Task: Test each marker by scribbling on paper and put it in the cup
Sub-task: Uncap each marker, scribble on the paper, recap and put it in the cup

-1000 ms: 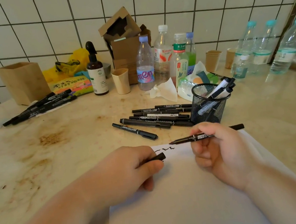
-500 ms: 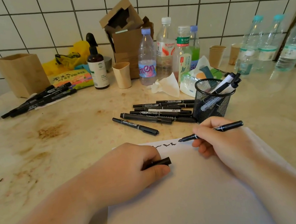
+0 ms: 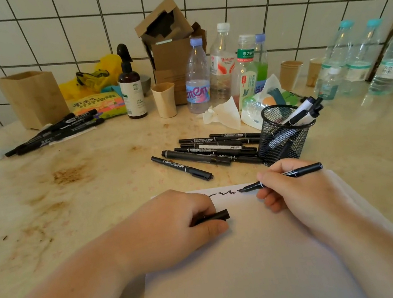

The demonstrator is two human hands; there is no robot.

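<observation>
My right hand (image 3: 296,192) grips a black marker (image 3: 296,173) with its tip touching the white paper (image 3: 246,269) at the end of a row of black scribbles (image 3: 225,192) near the sheet's top edge. My left hand (image 3: 176,225) rests on the paper and is closed on the marker's black cap (image 3: 217,216). A black mesh cup (image 3: 282,136) stands just behind my right hand and holds several markers. A pile of black markers (image 3: 211,150) lies left of the cup.
Another bunch of markers (image 3: 55,133) lies at the back left by a wooden box (image 3: 32,96). Along the tiled wall stand a spray bottle (image 3: 131,92), a beige cup (image 3: 164,100), cardboard boxes, several plastic bottles (image 3: 196,80), paper cups and a crumpled tissue (image 3: 223,114).
My right hand lowered the marker from above the paper until its tip met the sheet, and the scribble line has grown to the right. My left hand kept the cap.
</observation>
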